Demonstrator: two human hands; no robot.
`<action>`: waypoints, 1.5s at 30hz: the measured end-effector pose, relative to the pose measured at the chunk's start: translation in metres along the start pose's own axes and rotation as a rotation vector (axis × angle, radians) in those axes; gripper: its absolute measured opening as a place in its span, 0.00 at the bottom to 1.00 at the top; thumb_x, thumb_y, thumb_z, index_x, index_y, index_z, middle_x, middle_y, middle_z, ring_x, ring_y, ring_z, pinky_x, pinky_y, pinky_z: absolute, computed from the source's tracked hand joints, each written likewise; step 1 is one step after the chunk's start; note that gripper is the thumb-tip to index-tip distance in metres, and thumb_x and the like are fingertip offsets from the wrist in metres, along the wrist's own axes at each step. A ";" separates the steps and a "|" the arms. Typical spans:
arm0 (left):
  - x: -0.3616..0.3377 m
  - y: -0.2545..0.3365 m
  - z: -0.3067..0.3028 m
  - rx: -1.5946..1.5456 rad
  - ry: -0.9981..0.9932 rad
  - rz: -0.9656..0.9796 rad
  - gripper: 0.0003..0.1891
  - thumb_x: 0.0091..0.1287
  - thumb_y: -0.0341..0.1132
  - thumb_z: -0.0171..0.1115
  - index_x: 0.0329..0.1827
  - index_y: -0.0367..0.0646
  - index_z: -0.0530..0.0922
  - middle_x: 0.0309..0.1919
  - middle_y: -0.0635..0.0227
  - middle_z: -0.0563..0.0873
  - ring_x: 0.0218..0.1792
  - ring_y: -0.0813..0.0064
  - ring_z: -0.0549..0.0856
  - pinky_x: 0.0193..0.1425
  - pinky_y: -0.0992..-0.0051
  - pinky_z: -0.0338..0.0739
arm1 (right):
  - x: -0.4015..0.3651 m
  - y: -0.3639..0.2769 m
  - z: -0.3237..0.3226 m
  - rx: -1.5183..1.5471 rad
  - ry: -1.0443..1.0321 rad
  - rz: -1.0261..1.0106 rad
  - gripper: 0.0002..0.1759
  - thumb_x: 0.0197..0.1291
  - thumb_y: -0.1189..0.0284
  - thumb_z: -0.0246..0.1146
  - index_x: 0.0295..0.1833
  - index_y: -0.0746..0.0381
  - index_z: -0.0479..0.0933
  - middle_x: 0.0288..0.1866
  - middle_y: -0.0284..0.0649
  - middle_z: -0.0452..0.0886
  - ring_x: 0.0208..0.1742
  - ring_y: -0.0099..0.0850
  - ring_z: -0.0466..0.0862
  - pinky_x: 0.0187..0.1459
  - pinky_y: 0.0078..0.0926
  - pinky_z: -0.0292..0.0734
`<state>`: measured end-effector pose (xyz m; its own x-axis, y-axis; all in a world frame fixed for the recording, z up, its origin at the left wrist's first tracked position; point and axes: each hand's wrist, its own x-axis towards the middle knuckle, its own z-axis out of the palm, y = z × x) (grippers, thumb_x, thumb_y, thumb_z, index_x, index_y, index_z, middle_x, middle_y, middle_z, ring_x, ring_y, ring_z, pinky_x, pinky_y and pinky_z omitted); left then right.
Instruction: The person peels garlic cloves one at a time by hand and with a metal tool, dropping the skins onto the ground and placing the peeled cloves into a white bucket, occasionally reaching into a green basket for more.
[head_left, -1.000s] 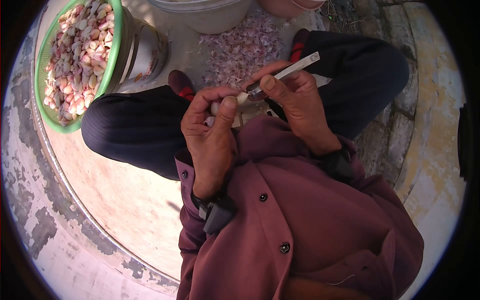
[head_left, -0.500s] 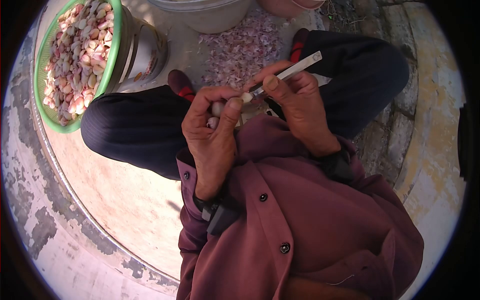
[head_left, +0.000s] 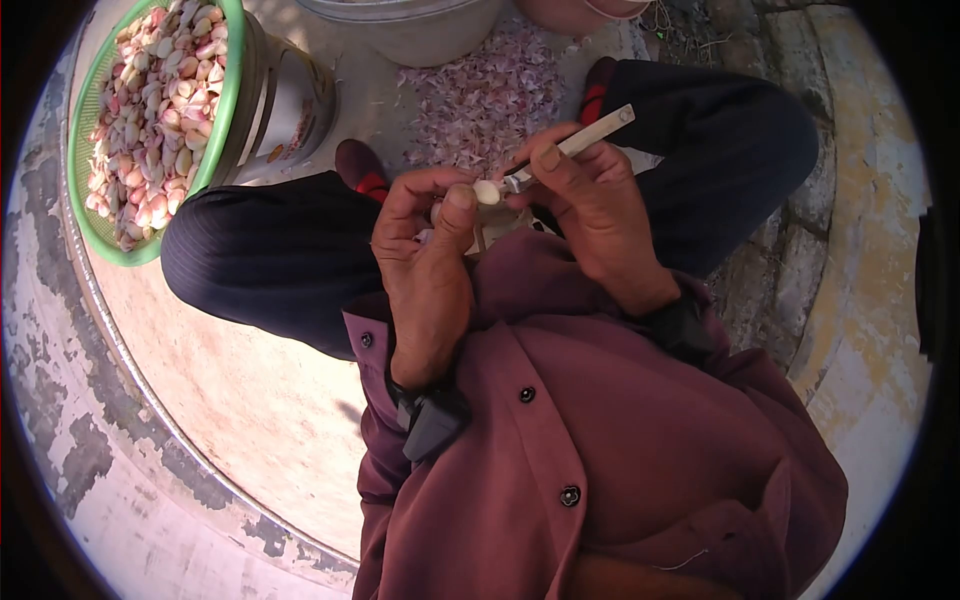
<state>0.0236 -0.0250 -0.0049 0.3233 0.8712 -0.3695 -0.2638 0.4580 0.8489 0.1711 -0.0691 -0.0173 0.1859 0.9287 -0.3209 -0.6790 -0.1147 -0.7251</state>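
Garlic clove (head_left: 487,192), one; knife (head_left: 575,145), one; hands (head_left: 425,265) (head_left: 592,200), two.

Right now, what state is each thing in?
Garlic clove: pale, pinched in left hand.
Knife: held in right hand, blade against the clove.
Green basket: full of unpeeled cloves.
Garlic skins: loose, in a heap.
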 end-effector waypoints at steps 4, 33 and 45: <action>0.001 0.000 0.000 0.068 0.057 0.041 0.07 0.70 0.34 0.63 0.42 0.39 0.79 0.30 0.79 0.80 0.28 0.93 0.68 0.30 0.88 0.60 | 0.002 0.003 0.005 -0.125 0.067 -0.123 0.11 0.67 0.67 0.62 0.45 0.64 0.77 0.40 0.44 0.85 0.40 0.27 0.84 0.43 0.21 0.81; 0.009 -0.001 -0.007 -0.220 -0.011 -0.233 0.10 0.74 0.35 0.54 0.40 0.37 0.79 0.26 0.70 0.80 0.20 0.90 0.65 0.23 0.87 0.55 | 0.010 -0.001 -0.018 -0.539 -0.091 -0.369 0.12 0.55 0.75 0.72 0.44 0.65 0.80 0.43 0.43 0.84 0.42 0.28 0.84 0.47 0.24 0.78; 0.007 0.002 -0.002 -0.211 0.007 -0.215 0.03 0.71 0.29 0.58 0.40 0.39 0.77 0.24 0.78 0.76 0.20 0.93 0.68 0.22 0.88 0.59 | 0.006 -0.007 -0.011 -0.764 -0.297 -0.586 0.16 0.51 0.75 0.74 0.44 0.67 0.80 0.43 0.47 0.84 0.44 0.32 0.85 0.45 0.25 0.80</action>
<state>0.0234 -0.0171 -0.0063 0.3865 0.7510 -0.5354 -0.3730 0.6582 0.6539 0.1849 -0.0662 -0.0206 0.0893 0.9494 0.3010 0.1191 0.2899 -0.9496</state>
